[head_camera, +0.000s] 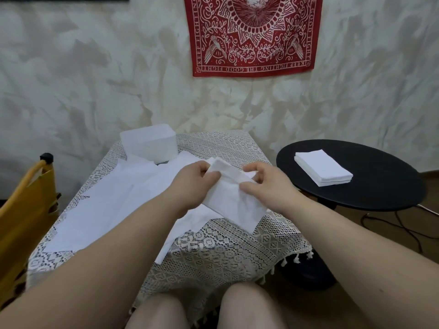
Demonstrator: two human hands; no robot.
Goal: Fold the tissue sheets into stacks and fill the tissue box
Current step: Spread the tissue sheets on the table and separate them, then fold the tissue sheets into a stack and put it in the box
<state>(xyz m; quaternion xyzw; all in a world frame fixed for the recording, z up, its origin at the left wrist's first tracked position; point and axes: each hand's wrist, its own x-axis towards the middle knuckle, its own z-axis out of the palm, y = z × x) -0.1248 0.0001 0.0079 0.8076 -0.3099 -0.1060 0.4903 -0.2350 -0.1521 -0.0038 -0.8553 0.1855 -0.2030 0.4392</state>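
Left hand (194, 184) and right hand (266, 184) both pinch folded tissue (234, 198); stack (323, 167) at 3 o'clock.

Setting: a lived-in home room.
Wall: mottled cream plaster, red printed bandana (253, 34) hung as decoration.
Furnishings: lace tablecloth (213, 252) with tassels on the surface; black round side table (380, 186); yellow chair (26, 205).
Floor: wood, cables trailing.

A single wide-angle view is taken from the head, angled forward and down. The desk (213, 245) is seen close below, framed by both forearms, with the wall faced beyond and knees at the bottom edge.
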